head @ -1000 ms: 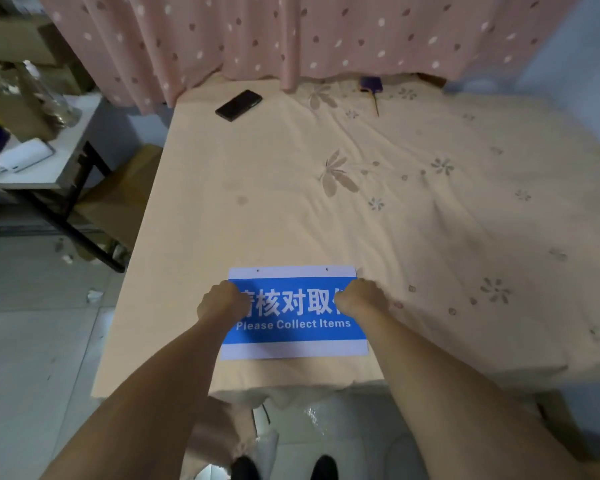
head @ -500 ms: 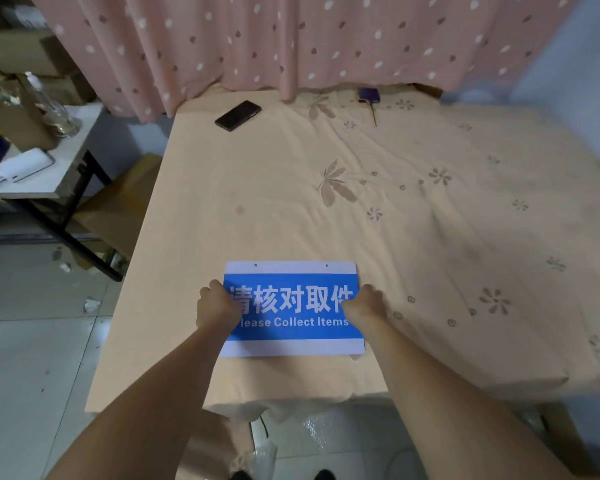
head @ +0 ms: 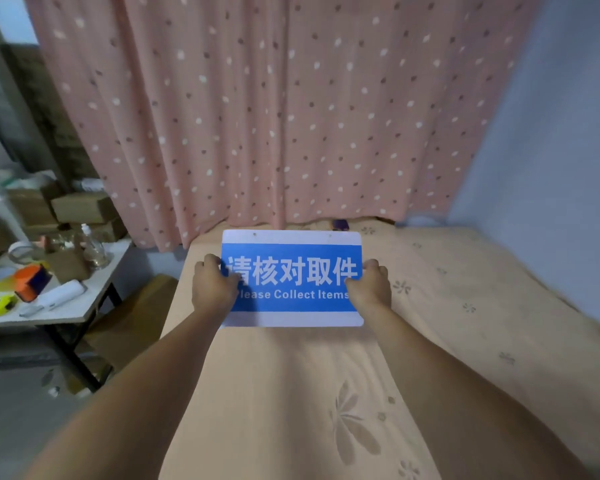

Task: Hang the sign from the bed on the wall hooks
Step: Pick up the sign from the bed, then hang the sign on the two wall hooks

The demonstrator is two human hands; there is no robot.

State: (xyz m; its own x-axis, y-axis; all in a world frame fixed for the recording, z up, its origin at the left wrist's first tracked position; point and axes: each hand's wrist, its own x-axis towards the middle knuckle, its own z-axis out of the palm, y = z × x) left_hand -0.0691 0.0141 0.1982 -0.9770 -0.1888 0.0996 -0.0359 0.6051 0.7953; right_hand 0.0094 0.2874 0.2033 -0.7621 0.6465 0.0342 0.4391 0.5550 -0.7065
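A blue and white sign (head: 291,278) reading "Please Collect Items" is held upright in the air above the bed (head: 447,323), facing me. My left hand (head: 212,287) grips its left edge and my right hand (head: 369,289) grips its right edge. Two small holes show along the sign's white top strip. No wall hooks are visible in the view.
A pink dotted curtain (head: 274,116) hangs behind the bed. A pale blue wall (head: 551,150) rises at the right. At the left stands a white table (head: 66,306) with an orange box, a tape measure, a bottle and other clutter; cardboard boxes (head: 80,207) are stacked behind it.
Both hands have lifted the sign off the bed's near edge and raised it upright in front of me. The camera has tilted up toward the curtain.
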